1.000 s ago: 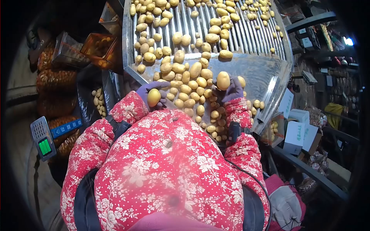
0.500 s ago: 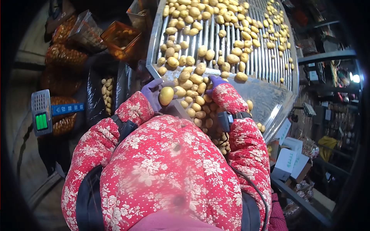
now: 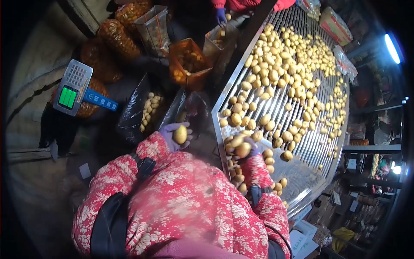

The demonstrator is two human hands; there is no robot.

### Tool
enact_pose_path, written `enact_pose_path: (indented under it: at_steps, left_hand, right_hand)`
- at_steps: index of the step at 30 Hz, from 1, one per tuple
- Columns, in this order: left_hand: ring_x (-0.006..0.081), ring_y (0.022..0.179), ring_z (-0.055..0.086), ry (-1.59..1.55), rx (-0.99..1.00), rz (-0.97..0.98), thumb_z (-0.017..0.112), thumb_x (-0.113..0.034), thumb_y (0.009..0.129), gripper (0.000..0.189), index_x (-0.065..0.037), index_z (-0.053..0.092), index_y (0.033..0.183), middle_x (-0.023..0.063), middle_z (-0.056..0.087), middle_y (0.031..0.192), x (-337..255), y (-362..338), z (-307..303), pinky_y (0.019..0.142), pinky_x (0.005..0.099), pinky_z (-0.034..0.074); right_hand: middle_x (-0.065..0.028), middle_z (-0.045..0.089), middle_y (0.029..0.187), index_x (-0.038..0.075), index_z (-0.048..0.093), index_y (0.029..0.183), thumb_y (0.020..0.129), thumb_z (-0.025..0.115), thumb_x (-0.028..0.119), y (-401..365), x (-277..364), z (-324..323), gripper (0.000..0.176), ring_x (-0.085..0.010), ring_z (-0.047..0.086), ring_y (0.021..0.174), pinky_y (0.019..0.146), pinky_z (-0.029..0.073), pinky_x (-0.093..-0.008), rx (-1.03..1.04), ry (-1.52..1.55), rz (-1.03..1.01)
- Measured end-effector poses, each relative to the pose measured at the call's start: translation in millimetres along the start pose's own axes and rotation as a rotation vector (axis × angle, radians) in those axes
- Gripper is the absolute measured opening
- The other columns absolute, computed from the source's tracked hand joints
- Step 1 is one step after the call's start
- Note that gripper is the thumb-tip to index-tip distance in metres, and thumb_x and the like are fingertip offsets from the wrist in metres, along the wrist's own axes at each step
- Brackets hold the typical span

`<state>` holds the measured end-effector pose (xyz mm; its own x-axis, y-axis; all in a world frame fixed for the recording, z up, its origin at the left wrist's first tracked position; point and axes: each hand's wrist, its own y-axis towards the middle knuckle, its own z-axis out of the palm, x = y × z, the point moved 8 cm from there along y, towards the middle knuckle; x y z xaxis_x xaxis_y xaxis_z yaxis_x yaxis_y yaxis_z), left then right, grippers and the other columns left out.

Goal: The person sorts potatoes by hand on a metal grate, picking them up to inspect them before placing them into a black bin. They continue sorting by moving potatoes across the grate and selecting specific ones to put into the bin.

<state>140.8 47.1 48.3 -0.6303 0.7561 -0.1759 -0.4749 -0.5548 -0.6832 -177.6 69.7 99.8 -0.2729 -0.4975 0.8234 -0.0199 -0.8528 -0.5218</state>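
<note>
My left hand point(image 3: 167, 131), in a purple glove, grips a yellow potato point(image 3: 180, 135) to the left of the metal grading table, near the black-lined containers. At the table's near left corner, my right hand point(image 3: 252, 149), gloved too, has its fingers around a potato point(image 3: 243, 150). Motion smears that hand a little, and a second blurred potato lies close beside it. Loose potatoes point(image 3: 268, 160) sit around my right wrist on the smooth metal end. Many more potatoes point(image 3: 276, 64) are spread over the metal bars point(image 3: 282, 108).
A scale display point(image 3: 72, 88) on a blue post stands at left. Behind my left hand are a black-lined container point(image 3: 131, 114) with potatoes and an orange crate point(image 3: 185, 47). Filled net bags point(image 3: 118, 39) lie farther back. Another person's gloved hand point(image 3: 221, 17) shows at the top.
The view has turned left, so the table now sits farther right. My left hand has moved off the table edge toward the containers with its potato. My right hand has closed around a potato.
</note>
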Motion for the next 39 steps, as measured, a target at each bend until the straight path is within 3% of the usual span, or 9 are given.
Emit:
enact_pose_path:
  at_steps: [9,13,17,20,21,23,26,32,39]
  left_hand:
    - [0.0236,0.081,0.061,-0.271,-0.006,-0.048,0.054,-0.047,0.092,0.049,-0.012,0.056,0.127,0.0136,0.062,0.099,-6.4,-28.5,-78.7,0.054,0.0332,0.052]
    - [0.0251,0.092,0.061,-0.248,-0.183,0.204,0.044,-0.053,0.095,0.058,-0.01,0.053,0.133,0.0123,0.063,0.104,-27.5,-36.7,-74.1,0.078,0.0365,0.052]
    - [0.0315,0.112,0.055,-0.322,-0.117,0.216,0.036,-0.055,0.096,0.059,-0.013,0.055,0.132,0.0143,0.059,0.123,-48.1,-48.5,-26.6,0.095,0.0501,0.046]
    - [0.0327,0.116,0.055,-0.316,0.009,0.247,0.04,-0.044,0.096,0.052,-0.011,0.051,0.135,0.0124,0.058,0.127,-64.7,-40.0,-18.5,0.101,0.0534,0.039]
    - [0.0328,0.116,0.055,-0.297,0.023,0.274,0.042,-0.04,0.095,0.051,-0.011,0.051,0.136,0.0127,0.058,0.127,-67.9,-36.9,-16.6,0.102,0.0533,0.039]
    - [0.033,0.116,0.055,-0.25,0.056,0.316,0.048,-0.032,0.092,0.049,-0.01,0.05,0.136,0.0133,0.058,0.127,-73.1,-41.5,-12.3,0.102,0.0532,0.039]
    - [0.0324,0.114,0.055,-0.216,0.08,0.364,0.053,-0.025,0.088,0.05,-0.011,0.051,0.135,0.0139,0.058,0.126,-79.5,-27.4,-9.4,0.101,0.0506,0.041]
    - [0.0294,0.088,0.062,-0.315,0.146,0.07,0.057,-0.038,0.091,0.046,-0.011,0.055,0.129,0.0157,0.063,0.114,-68.7,-5.6,-9.1,0.065,0.0346,0.052]
    - [0.0284,0.082,0.063,-0.088,-0.169,0.0,0.057,-0.034,0.092,0.036,-0.008,0.06,0.116,0.0142,0.066,0.104,-49.0,29.5,-33.1,0.062,0.0338,0.055]
  right_hand:
    - [-0.0126,0.067,0.101,0.008,0.06,0.119,0.091,0.06,0.027,107.4,72.3,195.8,0.034,-0.0255,0.067,0.089,0.066,0.055,-0.0372,0.249,-1.016,-0.791]
    - [-0.0132,0.067,0.101,0.008,0.059,0.119,0.091,0.061,0.024,194.3,104.1,220.7,0.033,-0.0258,0.066,0.091,0.07,0.056,-0.0379,0.21,-1.381,-1.07]
    - [-0.0149,0.065,0.104,0.006,0.059,0.12,0.088,0.064,0.02,211.1,87.9,212.3,0.035,-0.0277,0.065,0.097,0.078,0.055,-0.0384,0.35,-1.29,-1.002]
    - [-0.0186,0.061,0.114,0.003,0.057,0.123,0.082,0.072,0.015,116.9,31.4,183.3,0.045,-0.0327,0.059,0.11,0.092,0.049,-0.0381,0.32,-0.571,-0.506]
    - [-0.0188,0.061,0.116,0.004,0.059,0.12,0.078,0.072,0.014,106.2,3.9,166.9,0.045,-0.0354,0.058,0.112,0.093,0.049,-0.0396,0.332,-0.954,-0.794]
    - [-0.0155,0.064,0.108,0.009,0.065,0.108,0.074,0.066,0.014,74.3,-33.4,171.2,0.035,-0.0363,0.059,0.105,0.096,0.047,-0.0464,0.489,-1.359,-0.858]
    - [-0.0128,0.065,0.103,0.012,0.066,0.101,0.073,0.067,0.021,38.9,-44.1,166.6,0.029,-0.034,0.06,0.103,0.095,0.046,-0.0496,0.51,-1.542,-1.151]
    - [-0.0095,0.063,0.09,0.013,0.066,0.087,0.074,0.061,0.025,53.0,-95.7,147.8,0.018,-0.0324,0.061,0.096,0.093,0.046,-0.0496,0.575,-1.73,-1.03]
    - [-0.007,0.061,0.09,0.015,0.065,0.093,0.077,0.057,0.023,69.6,-129.5,133.8,0.02,-0.0289,0.059,0.096,0.096,0.043,-0.0479,0.441,-1.728,-0.962]
